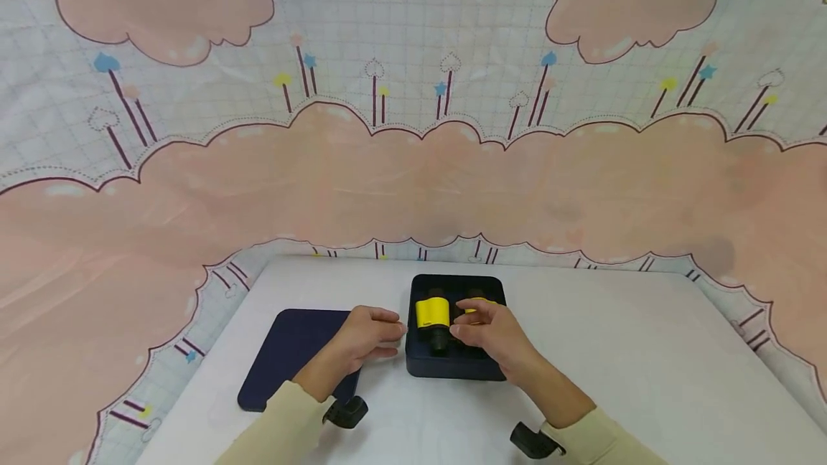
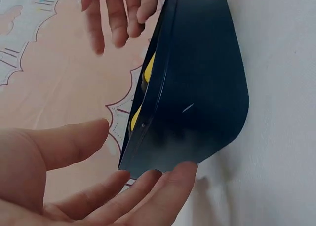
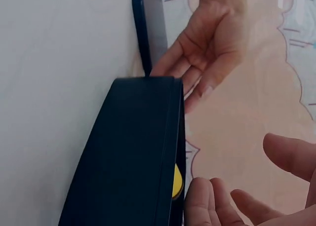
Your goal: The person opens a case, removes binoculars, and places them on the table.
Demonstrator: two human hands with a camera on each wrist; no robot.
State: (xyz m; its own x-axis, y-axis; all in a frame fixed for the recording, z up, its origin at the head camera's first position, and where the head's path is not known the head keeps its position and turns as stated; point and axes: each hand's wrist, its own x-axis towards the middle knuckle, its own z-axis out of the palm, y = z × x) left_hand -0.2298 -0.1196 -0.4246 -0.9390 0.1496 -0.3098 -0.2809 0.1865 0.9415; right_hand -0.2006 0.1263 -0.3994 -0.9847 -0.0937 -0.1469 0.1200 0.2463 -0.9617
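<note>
A dark navy box [image 1: 423, 366] stands on the white table, its top uncovered. Inside lies a yellow-and-black object [image 1: 433, 313] that looks like a pair of binoculars; part of it is hidden behind my right hand. My left hand [image 1: 362, 339] is at the box's left side, fingers relaxed and thumb apart, fingertips right by the wall in the left wrist view. Over the right half of the box is my right hand [image 1: 494, 329], thumb and fingers spread, holding nothing. The right wrist view has its fingertips [image 3: 198, 201] beside the box's rim, near a yellow part [image 3: 177, 181].
A flat navy lid [image 1: 304, 343] lies on the table left of the box, partly under my left forearm. The white table [image 1: 633, 350] stretches to the right. Behind it hangs a patterned cloth [image 1: 413, 178] with pink clouds. A black camera sits at each wrist.
</note>
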